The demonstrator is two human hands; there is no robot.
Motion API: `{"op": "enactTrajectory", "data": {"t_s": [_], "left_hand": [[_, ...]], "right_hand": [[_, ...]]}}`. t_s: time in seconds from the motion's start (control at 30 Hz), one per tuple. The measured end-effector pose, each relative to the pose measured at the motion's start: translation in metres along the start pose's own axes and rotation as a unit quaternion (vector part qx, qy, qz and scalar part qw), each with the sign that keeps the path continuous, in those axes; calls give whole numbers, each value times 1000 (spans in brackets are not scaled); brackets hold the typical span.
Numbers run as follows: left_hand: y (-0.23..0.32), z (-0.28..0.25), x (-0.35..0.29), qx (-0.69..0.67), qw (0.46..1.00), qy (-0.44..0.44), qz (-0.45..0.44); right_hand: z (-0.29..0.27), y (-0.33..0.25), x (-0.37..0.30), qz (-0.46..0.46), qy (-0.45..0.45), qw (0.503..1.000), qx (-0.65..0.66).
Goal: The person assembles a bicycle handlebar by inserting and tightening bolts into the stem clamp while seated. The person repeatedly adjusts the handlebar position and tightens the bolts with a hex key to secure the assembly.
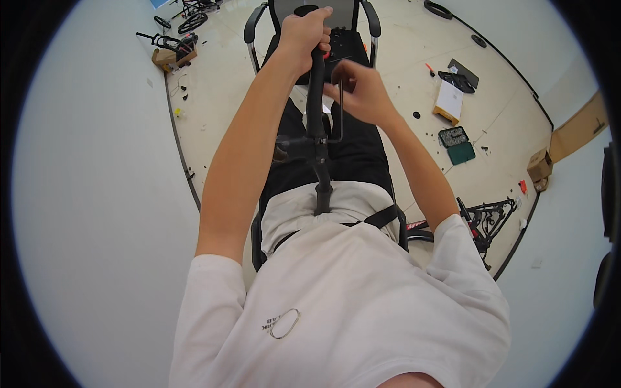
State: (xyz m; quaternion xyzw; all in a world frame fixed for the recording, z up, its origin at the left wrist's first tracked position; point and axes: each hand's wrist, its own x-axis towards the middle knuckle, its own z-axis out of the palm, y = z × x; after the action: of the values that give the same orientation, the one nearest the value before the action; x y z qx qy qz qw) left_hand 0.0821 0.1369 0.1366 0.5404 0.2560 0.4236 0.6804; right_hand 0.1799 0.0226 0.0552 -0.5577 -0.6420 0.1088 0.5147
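A black bicycle handlebar stretches from my lap toward the chair opposite, its near end resting against my shirt. The stem is clamped around its middle and juts to the left. My left hand is closed around the far part of the bar. An L-shaped hex key meets the stem clamp with its short arm, while its long arm rises along the bar's right side. My right hand has curled fingers around the upper end of that key, slightly blurred; the fingertips are partly hidden.
A black office chair faces me, small dark parts on its seat. On the floor at right lie an open green case, a white box and a black bike frame. A cardboard box with parts stands far left.
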Motion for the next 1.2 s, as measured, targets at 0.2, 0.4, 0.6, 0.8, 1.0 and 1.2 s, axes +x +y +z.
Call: {"op": "enactTrajectory", "data": {"t_s": [0.2,0.4,0.6,0.8,1.0,1.2], "left_hand": [[2,-4,-3,-17,1000,3,3],[0,-8,3,-16,1000,3,-8],[-2,-28,10,-31,999,19,-15],[-3,-34,10,-32,999,26,-7],[-3,-35,9,-24,999,30,-11],[-1,-33,7,-31,999,26,-4]], "right_hand": [[-11,-39,-24,7,-8,1000,10],[-7,-46,-13,45,70,976,202],[-16,-78,-41,-33,-143,982,117],[7,-33,-79,36,-140,989,42],[10,-22,-82,32,-169,979,112],[11,-39,-77,48,-138,976,163]]}}
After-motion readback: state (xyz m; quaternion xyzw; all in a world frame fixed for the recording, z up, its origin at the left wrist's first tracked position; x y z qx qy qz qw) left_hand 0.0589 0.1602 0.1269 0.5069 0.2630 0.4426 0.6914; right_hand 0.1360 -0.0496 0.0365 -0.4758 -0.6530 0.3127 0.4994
